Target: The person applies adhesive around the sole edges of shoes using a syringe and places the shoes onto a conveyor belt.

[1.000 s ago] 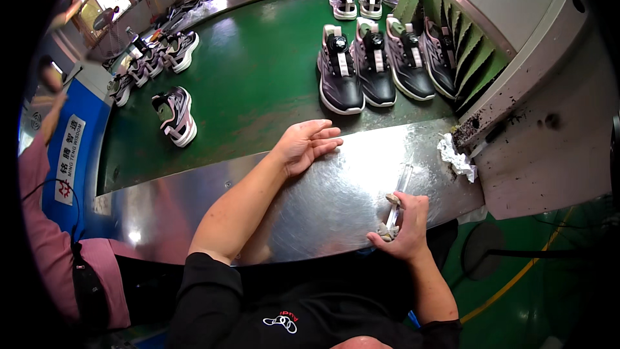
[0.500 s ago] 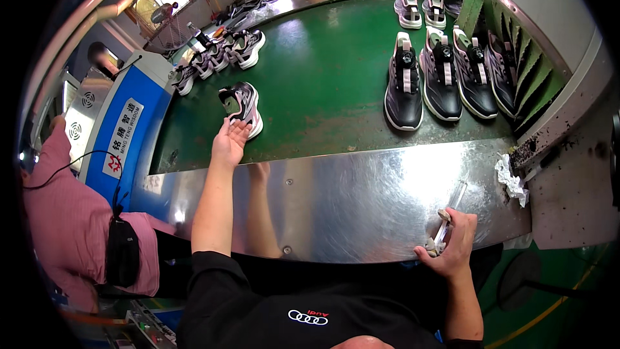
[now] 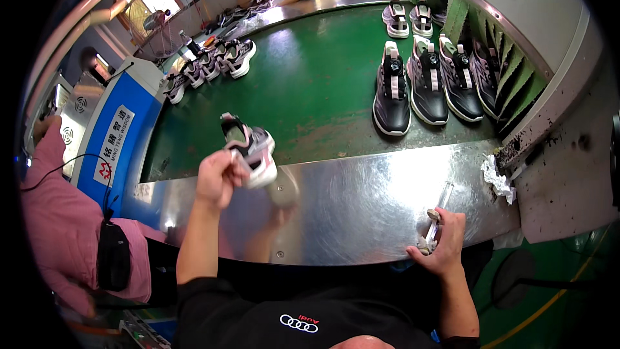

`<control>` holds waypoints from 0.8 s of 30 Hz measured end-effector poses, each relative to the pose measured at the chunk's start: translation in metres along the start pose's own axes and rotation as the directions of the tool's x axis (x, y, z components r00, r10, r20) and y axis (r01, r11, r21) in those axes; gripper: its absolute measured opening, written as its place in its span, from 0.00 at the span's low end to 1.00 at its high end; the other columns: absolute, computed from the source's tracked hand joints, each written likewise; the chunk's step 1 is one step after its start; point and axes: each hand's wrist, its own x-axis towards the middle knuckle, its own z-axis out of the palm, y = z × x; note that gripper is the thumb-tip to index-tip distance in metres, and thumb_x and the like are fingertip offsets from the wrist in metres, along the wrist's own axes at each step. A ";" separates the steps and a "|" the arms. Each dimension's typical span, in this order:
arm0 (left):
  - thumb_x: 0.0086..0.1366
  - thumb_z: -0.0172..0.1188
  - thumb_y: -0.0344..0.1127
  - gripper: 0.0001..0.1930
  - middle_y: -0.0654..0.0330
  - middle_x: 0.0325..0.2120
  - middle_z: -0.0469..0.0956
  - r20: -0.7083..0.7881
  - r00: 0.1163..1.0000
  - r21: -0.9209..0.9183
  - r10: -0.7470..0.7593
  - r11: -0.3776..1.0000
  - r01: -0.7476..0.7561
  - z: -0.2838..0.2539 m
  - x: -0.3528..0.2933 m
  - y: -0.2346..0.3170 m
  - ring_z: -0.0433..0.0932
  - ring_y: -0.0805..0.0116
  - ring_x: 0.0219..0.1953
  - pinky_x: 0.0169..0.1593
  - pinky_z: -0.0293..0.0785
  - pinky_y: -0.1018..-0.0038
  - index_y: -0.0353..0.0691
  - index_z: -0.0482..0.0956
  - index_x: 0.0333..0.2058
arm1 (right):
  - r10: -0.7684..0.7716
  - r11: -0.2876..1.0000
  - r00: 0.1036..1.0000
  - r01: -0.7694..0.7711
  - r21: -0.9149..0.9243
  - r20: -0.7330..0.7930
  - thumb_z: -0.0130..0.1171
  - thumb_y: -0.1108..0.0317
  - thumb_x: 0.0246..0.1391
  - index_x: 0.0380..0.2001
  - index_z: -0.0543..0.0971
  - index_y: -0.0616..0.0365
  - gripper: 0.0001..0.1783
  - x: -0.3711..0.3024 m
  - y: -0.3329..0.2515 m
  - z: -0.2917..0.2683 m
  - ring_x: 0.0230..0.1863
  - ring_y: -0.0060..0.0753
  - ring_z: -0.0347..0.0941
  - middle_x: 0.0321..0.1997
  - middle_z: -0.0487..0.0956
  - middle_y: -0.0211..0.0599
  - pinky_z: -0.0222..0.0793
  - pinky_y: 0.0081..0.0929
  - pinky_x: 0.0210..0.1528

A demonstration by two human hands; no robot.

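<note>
Your left hand (image 3: 216,178): fingers closed around the heel end of a grey, pink and white sneaker (image 3: 248,148), which is lifted clear of the surfaces below, toe pointing up and away from your palm, white sole turned to the right. Its reflection shows in the steel just under the grip.

Your right hand (image 3: 442,242): curled shut on the lower end of a clear, slim tool (image 3: 439,210) with a pale tip at your fingers; the shaft runs up and away from your knuckles and lies against the steel ledge (image 3: 361,194). What kind of tool it is cannot be told.

Beyond your left grip: green belt (image 3: 310,84), directly past the held sneaker.

Up and right of your left grip, well beyond your right: row of dark sneakers (image 3: 429,81) standing toes away on the belt, with a lighter pair (image 3: 407,18) farther on.

Up and left of your left grip: cluster of sneakers (image 3: 210,64) at the belt's far left edge.

Right of your right grip, near the ledge's end: crumpled white rag (image 3: 497,178).

Left of your left arm: a person in a pink sleeve (image 3: 61,226).
</note>
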 end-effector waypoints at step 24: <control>0.60 0.58 0.50 0.25 0.58 0.35 0.74 0.104 0.869 0.490 -0.485 0.785 0.380 0.039 0.091 -0.067 0.75 0.75 0.29 0.31 0.72 0.80 0.34 0.67 0.45 | 0.478 0.612 0.834 -0.542 0.576 0.278 0.64 0.33 0.34 0.59 0.58 0.64 0.58 -0.022 -0.025 -0.055 0.45 0.27 0.65 0.46 0.67 0.35 0.61 0.25 0.51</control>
